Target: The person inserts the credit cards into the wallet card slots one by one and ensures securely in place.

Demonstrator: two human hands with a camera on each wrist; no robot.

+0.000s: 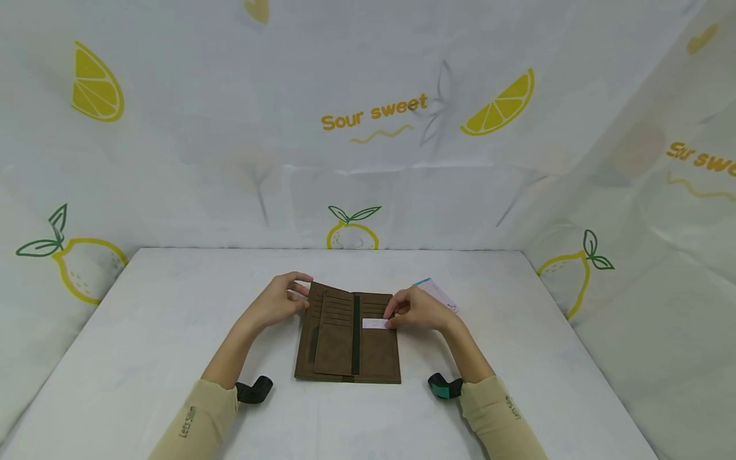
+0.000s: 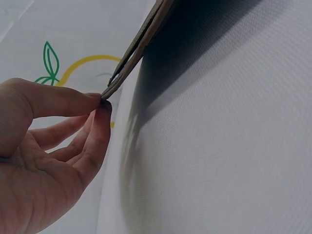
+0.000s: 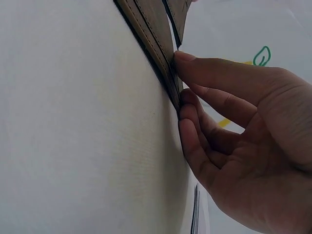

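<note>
An opened brown long wallet (image 1: pixel 333 345) with rows of card slots lies in front of me. My left hand (image 1: pixel 280 299) pinches the upper corner of its left cover between thumb and fingers, holding that side tilted up off the table; the left wrist view shows the grip at the wallet's edge (image 2: pixel 129 63). A white card (image 1: pixel 374 324) sticks partly out of a slot on the right side. My right hand (image 1: pixel 420 310) pinches the card's right end, its other fingers curled by the wallet's right edge (image 3: pixel 151 53).
A light card with a blue edge (image 1: pixel 438 295) lies on the white table (image 1: pixel 172 306) behind my right hand; the right wrist view shows stacked edges (image 3: pixel 195 212) there. Behind the table hangs a lemon-print cloth (image 1: pixel 230 128). Black wrist devices (image 1: pixel 255 390) sit at both cuffs.
</note>
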